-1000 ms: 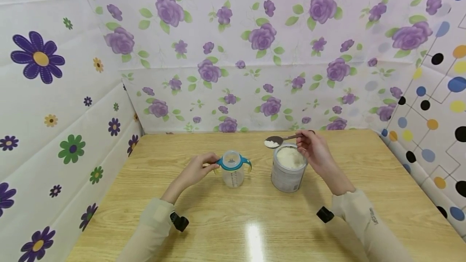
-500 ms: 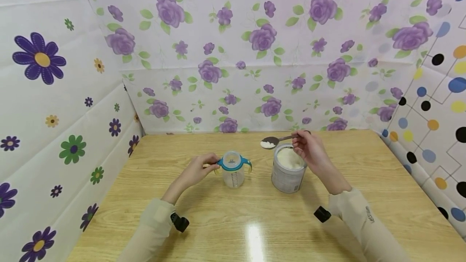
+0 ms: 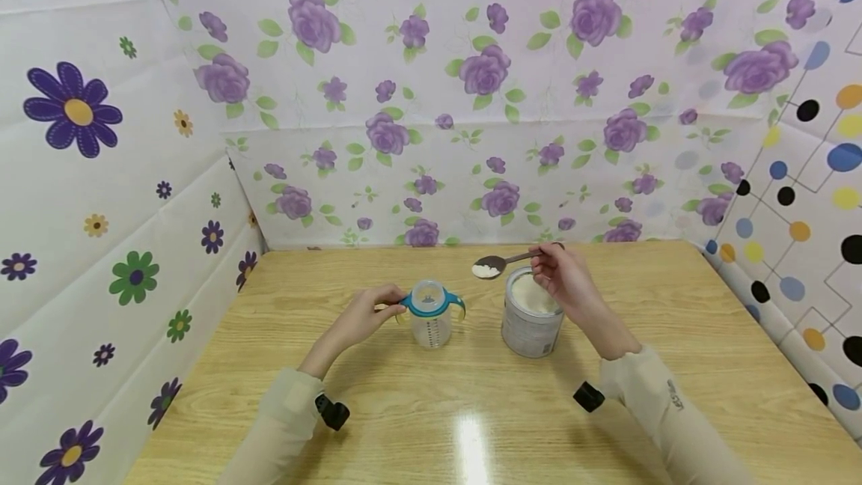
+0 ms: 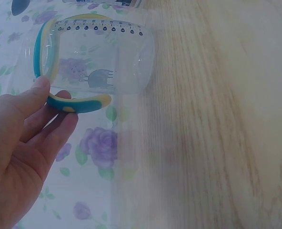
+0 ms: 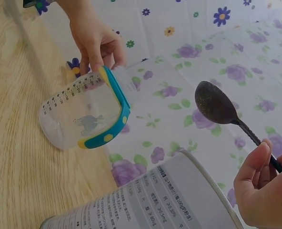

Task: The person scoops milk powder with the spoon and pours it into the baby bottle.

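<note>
A clear baby bottle (image 3: 431, 329) with a blue-and-yellow two-handled collar stands upright on the table, its top uncapped. My left hand (image 3: 369, 313) pinches the bottle's left handle (image 4: 79, 104) between thumb and fingers. To the right stands an open can (image 3: 530, 331) of pale powder. Above the can's left rim my right hand (image 3: 562, 275) grips a dark spoon (image 3: 498, 263) by its handle, the bowl pointing left with white powder in it. In the right wrist view the underside of the spoon's bowl shows, so the powder is hidden there.
The wooden table (image 3: 404, 425) ends at a flowered cloth backdrop (image 3: 431, 171) behind the bottle and can. Patterned cloth walls stand at the left and right sides. A gap of bare table separates bottle from can.
My right hand has moved left with the loaded spoon, so the bowl is past the can's left rim and nearer the bottle. The left hand and bottle have stayed in place.
</note>
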`<act>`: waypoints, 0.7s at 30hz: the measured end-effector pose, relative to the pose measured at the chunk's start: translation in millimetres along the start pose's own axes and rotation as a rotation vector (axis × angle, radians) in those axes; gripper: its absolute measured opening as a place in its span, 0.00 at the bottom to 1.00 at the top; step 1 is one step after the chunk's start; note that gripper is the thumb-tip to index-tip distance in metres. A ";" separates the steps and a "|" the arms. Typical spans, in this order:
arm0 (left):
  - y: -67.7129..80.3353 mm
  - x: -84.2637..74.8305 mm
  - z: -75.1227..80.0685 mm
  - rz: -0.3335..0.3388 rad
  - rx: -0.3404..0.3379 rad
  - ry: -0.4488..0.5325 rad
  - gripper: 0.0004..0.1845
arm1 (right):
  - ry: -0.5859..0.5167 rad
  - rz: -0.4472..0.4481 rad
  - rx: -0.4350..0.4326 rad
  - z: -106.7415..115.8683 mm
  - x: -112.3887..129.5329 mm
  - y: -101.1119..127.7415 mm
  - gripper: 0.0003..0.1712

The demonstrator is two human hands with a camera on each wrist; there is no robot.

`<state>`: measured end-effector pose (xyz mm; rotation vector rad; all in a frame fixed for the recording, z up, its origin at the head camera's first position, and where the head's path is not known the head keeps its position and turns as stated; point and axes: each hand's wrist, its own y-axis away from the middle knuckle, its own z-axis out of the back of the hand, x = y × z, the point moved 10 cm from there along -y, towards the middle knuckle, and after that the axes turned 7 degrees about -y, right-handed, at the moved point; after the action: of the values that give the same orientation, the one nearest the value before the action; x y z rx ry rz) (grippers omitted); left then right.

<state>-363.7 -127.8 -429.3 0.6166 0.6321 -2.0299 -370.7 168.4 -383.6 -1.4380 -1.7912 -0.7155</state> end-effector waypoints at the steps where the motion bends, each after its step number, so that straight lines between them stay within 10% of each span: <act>1: 0.0 -0.4 0.2 -0.004 -0.003 -0.004 0.07 | 0.005 -0.003 -0.001 -0.4 -0.9 -0.1 0.21; 21: -0.1 -0.1 0.8 -0.006 -0.006 -0.002 0.07 | 0.023 -0.021 -0.014 -8.9 -16.8 -9.0 0.19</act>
<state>-364.0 -128.2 -428.6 0.6102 0.6392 -2.0331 -375.8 149.7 -391.8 -1.4163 -1.7895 -0.7537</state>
